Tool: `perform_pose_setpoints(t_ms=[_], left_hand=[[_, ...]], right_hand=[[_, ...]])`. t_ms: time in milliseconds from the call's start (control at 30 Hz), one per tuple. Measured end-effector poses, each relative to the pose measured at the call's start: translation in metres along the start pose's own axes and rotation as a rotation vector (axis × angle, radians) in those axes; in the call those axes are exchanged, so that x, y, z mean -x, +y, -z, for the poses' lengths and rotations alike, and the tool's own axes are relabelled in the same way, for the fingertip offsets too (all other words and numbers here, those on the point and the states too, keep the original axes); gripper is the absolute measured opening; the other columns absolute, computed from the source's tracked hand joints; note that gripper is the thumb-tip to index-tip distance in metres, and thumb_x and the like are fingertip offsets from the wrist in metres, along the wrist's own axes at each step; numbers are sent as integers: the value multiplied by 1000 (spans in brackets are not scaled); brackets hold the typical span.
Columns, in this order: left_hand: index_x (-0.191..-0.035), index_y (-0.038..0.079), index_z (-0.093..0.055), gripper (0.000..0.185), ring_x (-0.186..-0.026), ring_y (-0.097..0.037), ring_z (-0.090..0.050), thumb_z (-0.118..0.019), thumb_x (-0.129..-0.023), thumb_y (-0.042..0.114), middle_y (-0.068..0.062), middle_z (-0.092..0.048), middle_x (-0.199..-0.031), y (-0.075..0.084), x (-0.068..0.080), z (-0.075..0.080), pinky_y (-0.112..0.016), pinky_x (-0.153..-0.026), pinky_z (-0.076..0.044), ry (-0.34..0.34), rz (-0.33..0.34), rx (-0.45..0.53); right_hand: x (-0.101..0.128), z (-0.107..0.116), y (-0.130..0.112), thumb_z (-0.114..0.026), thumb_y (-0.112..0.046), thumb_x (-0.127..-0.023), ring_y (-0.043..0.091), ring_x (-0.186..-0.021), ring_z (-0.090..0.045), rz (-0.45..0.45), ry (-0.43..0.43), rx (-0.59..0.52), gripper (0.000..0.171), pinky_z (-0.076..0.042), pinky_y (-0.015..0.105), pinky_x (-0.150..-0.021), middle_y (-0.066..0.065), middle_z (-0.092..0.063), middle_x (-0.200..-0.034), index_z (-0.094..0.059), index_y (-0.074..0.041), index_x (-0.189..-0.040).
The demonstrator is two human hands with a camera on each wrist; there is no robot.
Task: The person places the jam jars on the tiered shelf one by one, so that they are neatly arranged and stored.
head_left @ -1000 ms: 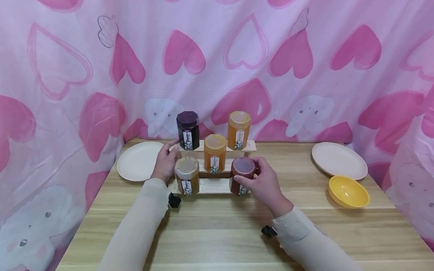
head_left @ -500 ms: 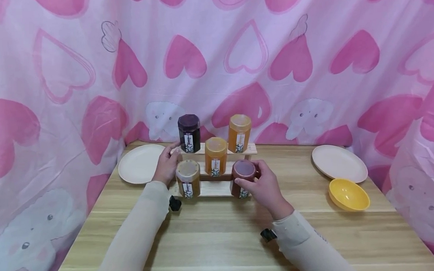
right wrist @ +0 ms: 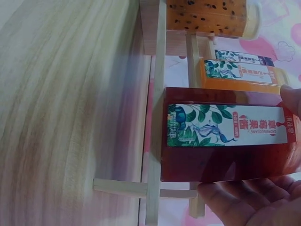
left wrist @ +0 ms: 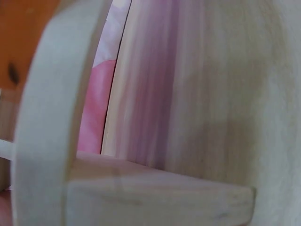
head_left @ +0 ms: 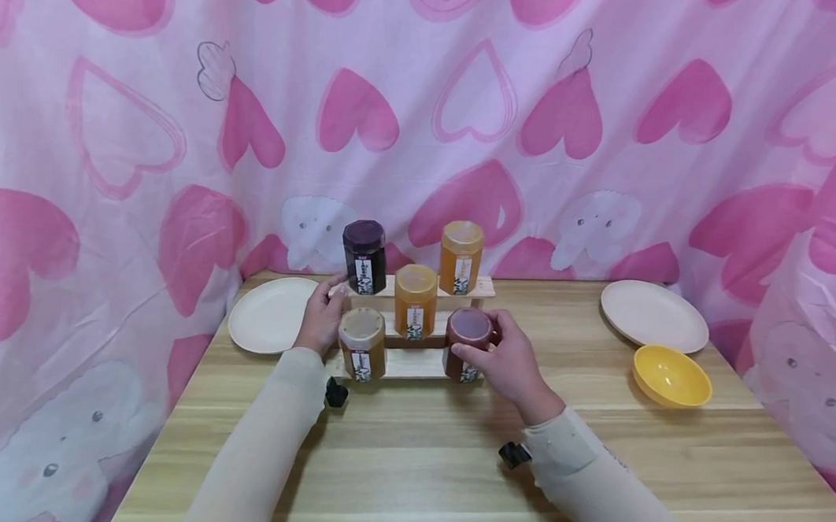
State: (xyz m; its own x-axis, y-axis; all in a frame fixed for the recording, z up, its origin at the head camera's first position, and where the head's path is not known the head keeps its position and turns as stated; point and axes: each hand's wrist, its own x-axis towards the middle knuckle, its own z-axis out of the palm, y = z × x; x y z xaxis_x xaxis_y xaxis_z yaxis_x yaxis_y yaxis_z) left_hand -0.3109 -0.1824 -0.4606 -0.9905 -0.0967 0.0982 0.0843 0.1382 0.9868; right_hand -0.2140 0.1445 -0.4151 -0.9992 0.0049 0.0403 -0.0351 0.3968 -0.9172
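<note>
A stepped wooden rack (head_left: 415, 364) bears several faceted jam jars with white labels. My right hand (head_left: 514, 362) grips a red jam jar (head_left: 465, 345) at the lowest step's right end, thumb in front and fingers round the far side. In the right wrist view this jar (right wrist: 225, 165) has its base at the step's board. My left hand (head_left: 320, 317) holds the rack's left end by the top step, beside a dark purple jar (head_left: 365, 260). A yellowish jar (head_left: 363, 347) stands bottom left, an orange jar (head_left: 415, 304) mid-step and another orange jar (head_left: 462, 259) top right.
An off-white plate (head_left: 268, 320) lies left of the rack, partly behind the left hand. Another pale plate (head_left: 655, 315) lies at the right, with a yellow bowl (head_left: 672, 378) in front of it. A pink heart-patterned curtain (head_left: 409, 96) hangs round the wooden table (head_left: 414, 458).
The head view has tilted slightly, so everything sits a little lower in it. Both hands keep their places on the rack and the red jam jar.
</note>
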Motion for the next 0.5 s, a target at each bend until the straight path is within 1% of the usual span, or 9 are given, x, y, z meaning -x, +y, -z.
perform_pose_setpoints(t_ms=[67, 133, 200, 267, 333, 400, 500], left_hand=[[-158, 18, -48, 48, -126, -31, -56, -47, -113, 34, -14, -48, -157, 0, -1, 0, -45, -108, -46, -3, 11, -11], [-158, 21, -48, 48, -130, -31, -54, -47, -113, 36, -12, -47, -158, -1, 0, 0, -49, -112, -44, -4, 33, -16], [-159, 22, -47, 48, -131, -32, -54, -47, -113, 38, -13, -48, -157, -2, 1, 1, -50, -113, -43, -8, 49, -20], [-159, 22, -47, 49, -129, -34, -55, -47, -113, 38, -15, -50, -153, -2, 3, 1, -51, -112, -44, -12, 52, -21], [-159, 22, -46, 49, -127, -35, -56, -46, -113, 38, -18, -53, -149, -2, 4, 2, -50, -110, -45, -17, 45, -25], [-160, 21, -45, 50, -127, -34, -56, -46, -113, 38, -17, -52, -151, -1, 3, 2, -49, -110, -45, -22, 29, -38], [-160, 22, -45, 50, -128, -35, -56, -46, -114, 39, -17, -51, -153, 1, 2, 3, -51, -111, -45, -25, 20, -45]], right_hand=[[-1, 0, 0, -92, -23, -84, 33, -133, -58, -6, -7, 6, 73, -50, 52, -111, 11, -59, -141, -50, -12, -142], [-1, 1, -1, -92, -24, -84, 32, -134, -58, -20, -15, 15, 73, -50, 53, -111, 11, -59, -142, -49, -13, -142], [0, 1, -1, -92, -25, -85, 32, -134, -57, -31, -25, 25, 73, -50, 53, -111, 10, -58, -142, -49, -13, -143], [1, 2, -2, -91, -25, -85, 32, -134, -57, -47, -31, 31, 73, -50, 54, -110, 9, -58, -142, -49, -14, -143], [2, 2, -3, -91, -25, -86, 33, -134, -57, -49, -40, 33, 73, -50, 55, -110, 10, -58, -143, -49, -14, -144], [3, 3, -4, -91, -26, -85, 33, -135, -57, -49, -47, 37, 74, -51, 54, -110, 10, -59, -143, -49, -13, -145], [2, 5, -7, -91, -30, -86, 35, -137, -57, -43, -68, 49, 77, -51, 54, -109, 11, -59, -144, -49, -13, -147]])
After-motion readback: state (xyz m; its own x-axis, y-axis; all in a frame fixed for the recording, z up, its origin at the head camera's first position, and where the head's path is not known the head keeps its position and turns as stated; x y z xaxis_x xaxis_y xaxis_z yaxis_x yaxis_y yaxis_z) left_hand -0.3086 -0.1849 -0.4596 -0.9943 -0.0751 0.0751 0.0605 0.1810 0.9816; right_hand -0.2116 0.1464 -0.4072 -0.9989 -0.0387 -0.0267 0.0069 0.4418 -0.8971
